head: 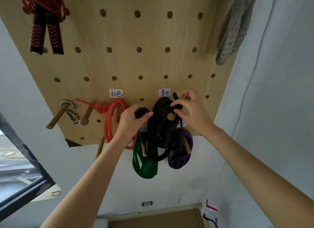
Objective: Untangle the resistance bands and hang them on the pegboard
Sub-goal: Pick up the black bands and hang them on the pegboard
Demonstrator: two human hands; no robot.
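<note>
Left hand: the left hand [131, 120] curls round a bunched end of the black band [158, 126], thumb on top.
Right hand: the right hand [191, 109] pinches a knot-like fold of the same band between thumb and fingertips, just above the peg [170, 117].
Black band: flat, matte rubber, looped many times over the round-tipped wooden peg and hanging in a thick bundle down past the board's lower edge.
Pegboard: the pegboard [136, 61] is pale wood-grain, drilled with rows of round holes; two white labels with blue handwriting sit above the pegs.
Orange band: the orange band [110, 119] is a smooth tube, knotted at its left, hung on a peg left of the left hand, which partly covers it.
Green band: the green band [144, 166] is flat, hanging below the board, partly behind the black bundle.
Purple band: the purple band [180, 158] is wide and flat, on a peg at lower right.
Around: a jump rope [45, 24] with red cord and dark patterned handles at top left; a metal carabiner [69, 111] on a long peg; a grey knitted cloth [232, 27] at top right.
</note>
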